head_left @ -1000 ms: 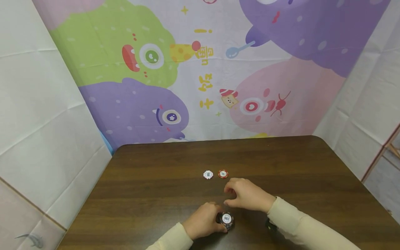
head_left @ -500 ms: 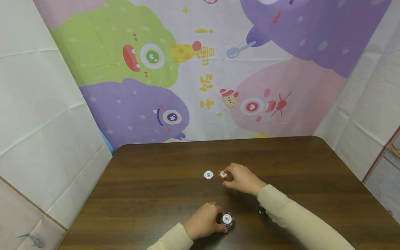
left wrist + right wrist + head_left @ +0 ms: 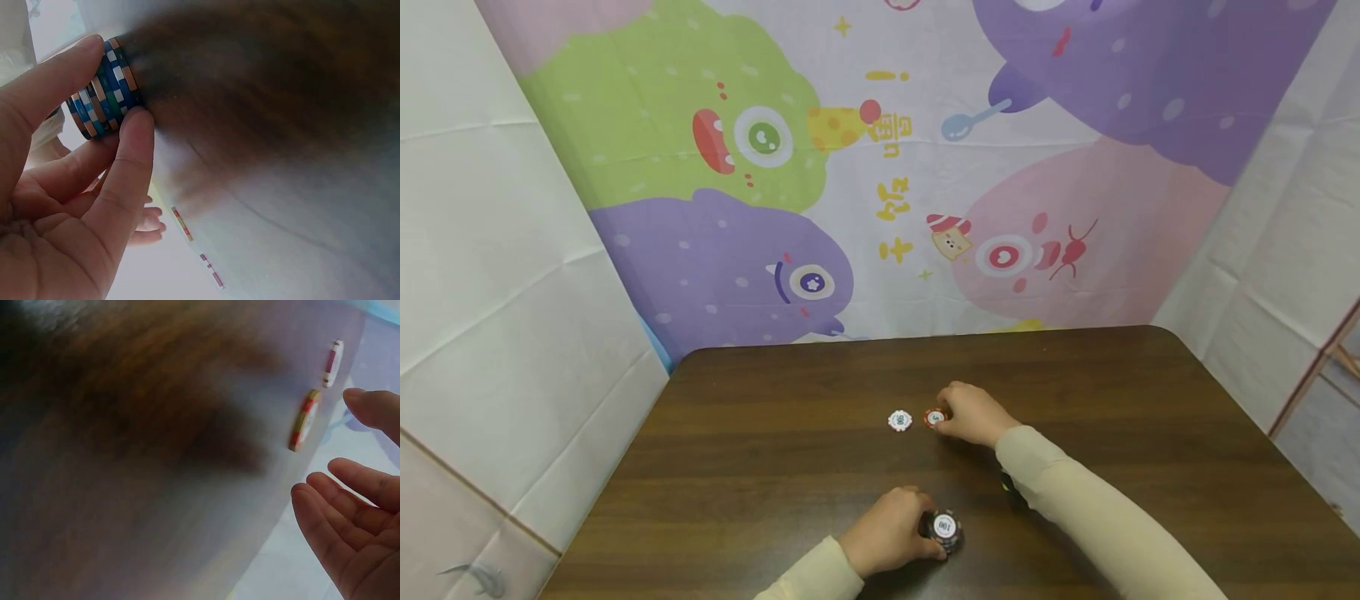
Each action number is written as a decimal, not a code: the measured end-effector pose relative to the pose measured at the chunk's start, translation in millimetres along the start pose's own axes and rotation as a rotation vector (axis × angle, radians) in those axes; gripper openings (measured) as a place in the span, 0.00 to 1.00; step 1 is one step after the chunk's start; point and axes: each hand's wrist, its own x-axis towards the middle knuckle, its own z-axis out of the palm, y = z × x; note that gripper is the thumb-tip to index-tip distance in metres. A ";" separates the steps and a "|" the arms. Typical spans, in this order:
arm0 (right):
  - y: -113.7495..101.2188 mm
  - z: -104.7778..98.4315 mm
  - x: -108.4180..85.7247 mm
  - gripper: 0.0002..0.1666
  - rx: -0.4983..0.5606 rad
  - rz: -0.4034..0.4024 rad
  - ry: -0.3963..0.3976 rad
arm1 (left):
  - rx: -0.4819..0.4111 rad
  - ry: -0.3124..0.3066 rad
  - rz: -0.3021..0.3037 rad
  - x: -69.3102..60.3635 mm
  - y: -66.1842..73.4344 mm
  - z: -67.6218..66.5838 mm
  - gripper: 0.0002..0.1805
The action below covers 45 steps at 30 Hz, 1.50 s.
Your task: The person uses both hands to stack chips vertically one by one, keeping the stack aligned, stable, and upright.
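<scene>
Near the front of the table in the head view, my left hand (image 3: 891, 532) grips a stack of poker chips (image 3: 945, 527); its top chip is dark with a white centre. The left wrist view shows thumb and fingers curved round the stack's striped blue, white and tan edges (image 3: 106, 90). Farther back, my right hand (image 3: 976, 414) reaches over a red poker chip (image 3: 934, 418) lying flat. Its thumb and fingers are spread apart in the right wrist view, with the red chip (image 3: 305, 420) just off their tips. A white poker chip (image 3: 900, 420) lies left of the red one.
The dark wooden table (image 3: 760, 433) has rounded far corners. Behind it hangs a cloth (image 3: 895, 308) printed with cartoon monsters, and pale panels (image 3: 512, 233) stand at both sides. A dark band (image 3: 1009, 483) sits at the right sleeve's cuff.
My right hand has moved away from the stack, forward and slightly left, to the red chip. The left hand stays on the stack, and the chips on the table have not moved.
</scene>
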 end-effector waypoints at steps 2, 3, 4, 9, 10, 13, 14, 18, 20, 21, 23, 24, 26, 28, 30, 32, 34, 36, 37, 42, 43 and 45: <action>0.4 2.3 2.2 0.18 0.002 0.003 -0.006 | 0.000 -0.004 -0.001 0.2 0.0 0.1 0.22; 0.7 3.5 3.1 0.18 0.000 0.005 -0.007 | 0.001 -0.005 0.000 0.3 0.0 0.1 0.22; 0.8 4.6 3.9 0.16 0.003 0.006 -0.009 | 0.002 -0.005 0.001 0.6 -0.1 0.1 0.22; 2.0 10.2 6.9 0.15 -0.017 0.000 -0.001 | 0.007 -0.005 0.002 1.4 -0.1 0.5 0.21; 2.3 11.3 7.5 0.15 -0.025 -0.003 0.001 | 0.007 -0.006 0.002 1.5 0.0 0.5 0.21; 3.9 14.4 9.1 0.14 -0.049 -0.008 0.006 | 0.003 -0.011 -0.002 1.4 0.5 0.3 0.22; 4.2 15.2 9.4 0.14 -0.053 -0.006 0.003 | -0.001 -0.014 -0.003 1.4 0.7 0.2 0.22; 4.4 16.7 10.3 0.12 -0.070 -0.022 0.009 | -0.002 -0.018 -0.004 1.4 1.5 -0.8 0.22; 3.9 17.2 10.6 0.12 -0.074 -0.035 0.016 | 0.000 -0.020 -0.006 1.5 1.6 -1.1 0.22; 3.7 17.5 11.0 0.11 -0.079 -0.039 0.020 | 0.002 -0.020 -0.006 1.5 1.7 -1.2 0.22; 2.8 17.9 11.4 0.10 -0.083 -0.044 0.021 | -0.001 -0.023 -0.007 1.6 1.8 -1.3 0.22; 2.3 18.1 11.7 0.09 -0.079 -0.044 0.021 | -0.004 -0.025 -0.008 1.6 1.9 -1.4 0.22; 1.1 18.1 12.0 0.08 -0.076 -0.041 0.017 | -0.012 -0.028 -0.009 1.6 1.9 -1.6 0.22; -0.1 17.8 12.0 0.07 -0.078 -0.038 0.012 | -0.016 -0.030 -0.010 1.5 1.9 -1.8 0.22; -0.8 17.9 12.1 0.06 -0.078 -0.038 0.014 | -0.020 -0.030 -0.011 1.4 1.8 -2.1 0.22; -1.2 18.0 11.7 0.07 -0.083 -0.039 0.019 | -0.020 -0.029 -0.011 1.3 1.7 -2.2 0.22; -1.0 18.4 11.5 0.07 -0.080 -0.040 0.025 | -0.021 -0.027 -0.009 1.2 1.5 -2.4 0.22; -1.1 18.5 11.1 0.08 -0.072 -0.037 0.026 | -0.020 -0.025 -0.006 1.1 1.2 -2.4 0.22; -1.2 18.4 10.8 0.08 -0.067 -0.035 0.021 | -0.020 -0.024 -0.005 1.1 1.0 -2.3 0.22; -2.9 16.9 8.5 0.08 -0.033 -0.025 0.001 | -0.019 -0.029 -0.010 0.9 0.1 -2.3 0.22; -3.2 16.5 7.9 0.08 -0.029 -0.025 -0.001 | -0.020 -0.031 -0.011 0.9 0.1 -2.3 0.22; -3.4 16.1 6.6 0.08 -0.025 -0.028 0.004 | -0.021 -0.035 -0.013 1.0 0.1 -2.4 0.23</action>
